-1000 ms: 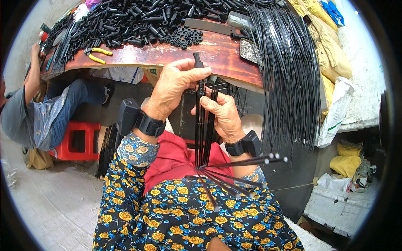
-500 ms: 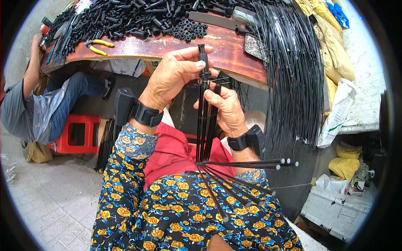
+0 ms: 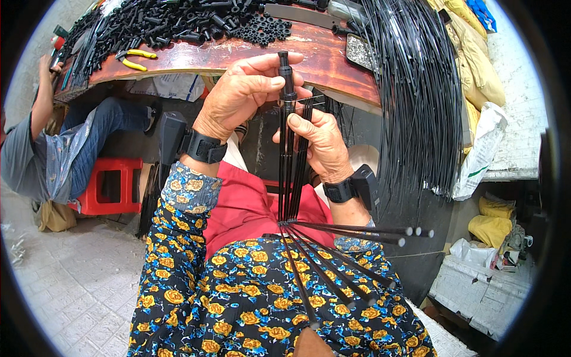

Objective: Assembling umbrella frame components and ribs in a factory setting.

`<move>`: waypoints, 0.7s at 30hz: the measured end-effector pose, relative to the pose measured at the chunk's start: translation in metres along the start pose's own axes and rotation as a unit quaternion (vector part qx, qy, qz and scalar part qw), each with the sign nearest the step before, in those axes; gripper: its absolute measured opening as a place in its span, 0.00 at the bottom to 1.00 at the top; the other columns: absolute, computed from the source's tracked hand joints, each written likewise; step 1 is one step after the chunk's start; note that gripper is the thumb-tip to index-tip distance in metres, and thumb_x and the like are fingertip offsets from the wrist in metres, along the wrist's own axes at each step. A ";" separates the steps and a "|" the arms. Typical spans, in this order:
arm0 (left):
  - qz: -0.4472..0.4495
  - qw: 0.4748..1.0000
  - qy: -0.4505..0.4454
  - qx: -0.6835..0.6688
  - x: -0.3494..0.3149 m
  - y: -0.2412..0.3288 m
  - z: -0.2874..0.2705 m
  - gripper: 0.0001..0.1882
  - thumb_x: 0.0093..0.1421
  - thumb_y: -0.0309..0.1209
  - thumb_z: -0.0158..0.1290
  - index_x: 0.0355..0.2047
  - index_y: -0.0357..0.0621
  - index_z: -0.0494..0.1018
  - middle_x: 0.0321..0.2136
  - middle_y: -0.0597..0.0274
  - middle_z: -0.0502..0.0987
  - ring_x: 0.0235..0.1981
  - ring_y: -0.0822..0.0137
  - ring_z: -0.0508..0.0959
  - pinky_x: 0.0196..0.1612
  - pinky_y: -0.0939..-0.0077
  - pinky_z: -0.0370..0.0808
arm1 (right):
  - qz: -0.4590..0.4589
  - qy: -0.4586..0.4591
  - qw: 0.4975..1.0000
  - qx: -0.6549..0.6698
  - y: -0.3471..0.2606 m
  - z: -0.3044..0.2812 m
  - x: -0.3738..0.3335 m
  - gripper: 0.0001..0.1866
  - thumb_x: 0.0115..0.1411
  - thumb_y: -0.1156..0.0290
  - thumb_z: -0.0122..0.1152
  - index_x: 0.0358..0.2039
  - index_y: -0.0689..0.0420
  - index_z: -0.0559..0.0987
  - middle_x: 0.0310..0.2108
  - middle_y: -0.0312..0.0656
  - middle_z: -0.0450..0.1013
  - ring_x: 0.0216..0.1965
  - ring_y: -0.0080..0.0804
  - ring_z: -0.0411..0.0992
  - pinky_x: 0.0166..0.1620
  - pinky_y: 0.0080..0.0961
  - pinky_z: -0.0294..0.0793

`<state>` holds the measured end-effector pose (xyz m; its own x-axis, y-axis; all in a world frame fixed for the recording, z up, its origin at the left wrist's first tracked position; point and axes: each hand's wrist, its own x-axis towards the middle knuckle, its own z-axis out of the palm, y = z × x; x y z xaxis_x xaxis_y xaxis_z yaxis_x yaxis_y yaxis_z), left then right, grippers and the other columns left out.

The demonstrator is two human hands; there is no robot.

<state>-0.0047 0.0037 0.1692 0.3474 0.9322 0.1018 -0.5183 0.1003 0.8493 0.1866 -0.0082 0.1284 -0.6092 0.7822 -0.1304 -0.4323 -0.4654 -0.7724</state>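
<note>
Upright over my lap is a black tubular plastic umbrella runner (image 3: 286, 74), pinched near its upper part between the thumb and fingers of my left hand (image 3: 235, 92). A bundle of thin black umbrella ribs (image 3: 286, 166) hangs down from its lower end. Below, at a joint above my lap, jointed rib arms (image 3: 351, 229) fan out to the right and toward me, each with a rounded end. My right hand (image 3: 321, 143) is closed around some of the ribs just under the runner, thumb in front. Part of its fingers is hidden behind them.
On the reddish wooden table (image 3: 315, 44) lie heaped black plastic parts (image 3: 178, 24), yellow-handled pliers (image 3: 140, 59) and a small tray (image 3: 358, 52). Long black ribs (image 3: 416, 119) drape over its right edge. At left, another person (image 3: 35, 143) sits by a red stool (image 3: 110, 184).
The runner and ribs have shifted slightly up with both hands. The runner appears turned, showing a smoother side. Both hands keep their grip.
</note>
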 end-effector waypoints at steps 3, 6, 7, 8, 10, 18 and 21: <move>-0.008 0.999 -0.003 0.049 -0.002 0.004 0.001 0.29 0.58 0.26 0.53 0.60 0.33 0.61 0.41 0.54 0.77 0.47 0.53 0.78 0.51 0.64 0.75 | 0.003 -0.008 1.000 0.001 0.000 -0.001 -0.001 0.10 0.60 0.70 0.63 0.39 0.62 0.78 0.29 0.38 0.77 0.29 0.29 0.78 0.32 0.20 0.78; -0.030 0.996 0.013 0.079 -0.005 0.011 0.008 0.31 0.58 0.26 0.53 0.62 0.35 0.60 0.40 0.55 0.77 0.44 0.57 0.79 0.51 0.66 0.75 | 0.001 -0.016 1.000 0.007 0.002 -0.001 0.001 0.10 0.60 0.70 0.63 0.39 0.62 0.79 0.29 0.40 0.77 0.28 0.29 0.78 0.32 0.21 0.78; -0.029 0.996 0.013 0.080 -0.005 0.011 0.008 0.31 0.58 0.26 0.53 0.62 0.35 0.60 0.40 0.55 0.77 0.44 0.57 0.79 0.51 0.66 0.75 | -0.004 -0.012 1.000 0.015 0.003 -0.001 0.001 0.10 0.60 0.70 0.63 0.39 0.62 0.79 0.28 0.41 0.78 0.29 0.28 0.78 0.33 0.21 0.78; -0.012 0.996 0.002 0.083 -0.005 0.010 0.009 0.33 0.58 0.27 0.54 0.63 0.37 0.57 0.40 0.54 0.77 0.43 0.58 0.79 0.51 0.66 0.74 | -0.004 -0.013 1.000 0.015 0.004 -0.002 0.002 0.10 0.60 0.70 0.63 0.39 0.62 0.79 0.28 0.41 0.78 0.29 0.28 0.78 0.33 0.21 0.78; 0.007 0.996 -0.011 0.088 -0.007 0.009 0.010 0.36 0.58 0.27 0.54 0.65 0.40 0.55 0.41 0.54 0.77 0.43 0.59 0.79 0.51 0.66 0.74 | -0.012 -0.017 1.000 0.005 0.005 -0.003 0.002 0.10 0.61 0.68 0.61 0.39 0.61 0.78 0.29 0.42 0.78 0.27 0.28 0.78 0.32 0.21 0.79; 0.032 0.993 -0.023 0.111 -0.016 0.002 0.015 0.44 0.49 0.19 0.58 0.67 0.45 0.53 0.46 0.57 0.73 0.48 0.63 0.75 0.53 0.70 0.72 | -0.005 -0.017 0.999 0.034 0.001 -0.003 0.003 0.11 0.60 0.70 0.63 0.41 0.63 0.79 0.31 0.40 0.78 0.29 0.28 0.78 0.34 0.22 0.79; -0.003 0.993 0.017 0.121 -0.016 0.004 0.016 0.38 0.49 0.17 0.56 0.63 0.41 0.61 0.46 0.60 0.74 0.48 0.68 0.75 0.52 0.75 0.73 | -0.001 -0.017 0.999 0.038 0.001 -0.003 0.003 0.12 0.60 0.70 0.63 0.41 0.63 0.79 0.31 0.39 0.78 0.29 0.28 0.78 0.35 0.22 0.80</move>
<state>0.0001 -0.0164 0.1793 0.3214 0.9434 0.0821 -0.3124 0.0238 0.9496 0.1860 -0.0049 0.1250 -0.6295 0.7696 -0.1073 -0.4823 -0.4953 -0.7225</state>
